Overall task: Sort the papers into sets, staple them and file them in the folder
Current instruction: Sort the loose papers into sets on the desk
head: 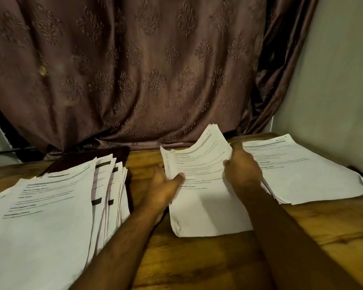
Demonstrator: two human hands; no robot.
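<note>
A thin set of printed papers (201, 191) is held between my two hands above the middle of the wooden table (197, 258). My left hand (166, 185) grips its left edge, thumb on top. My right hand (242, 170) grips its right edge, and the far end of the sheets curls upward. A large fanned stack of printed papers (50, 216) lies on the left. Another pile of papers (302, 170) lies on the right, touching my right hand's side. A dark folder-like cover (82, 162) shows behind the left stack.
A brown patterned curtain (145, 70) hangs along the back edge of the table. A pale wall (333, 80) closes the right side. Bare wood shows between the piles and toward the front.
</note>
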